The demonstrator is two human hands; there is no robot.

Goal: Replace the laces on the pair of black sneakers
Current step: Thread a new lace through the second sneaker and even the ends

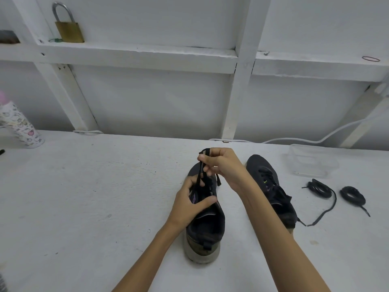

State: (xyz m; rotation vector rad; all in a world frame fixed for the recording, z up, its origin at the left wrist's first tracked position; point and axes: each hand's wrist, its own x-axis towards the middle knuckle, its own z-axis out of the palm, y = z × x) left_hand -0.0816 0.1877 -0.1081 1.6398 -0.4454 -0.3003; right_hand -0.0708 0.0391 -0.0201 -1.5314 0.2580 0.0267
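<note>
A black sneaker (207, 224) stands on the white table (84, 197), heel toward me. My left hand (189, 202) grips its left side near the tongue. My right hand (225, 165) pinches a black lace (200, 171) and holds it up above the toe; the lace runs down into the shoe's eyelets. A second black sneaker (271, 186) lies to the right, partly behind my right forearm. Two coiled black laces lie further right, one (320, 189) with a long tail, the other (353, 196) smaller.
A clear plastic container (311, 163) sits at the back right. A patterned bottle (19, 125) stands at the far left. A white cable (315, 140) runs along the wall. A brass padlock (68, 28) rests on the shelf above.
</note>
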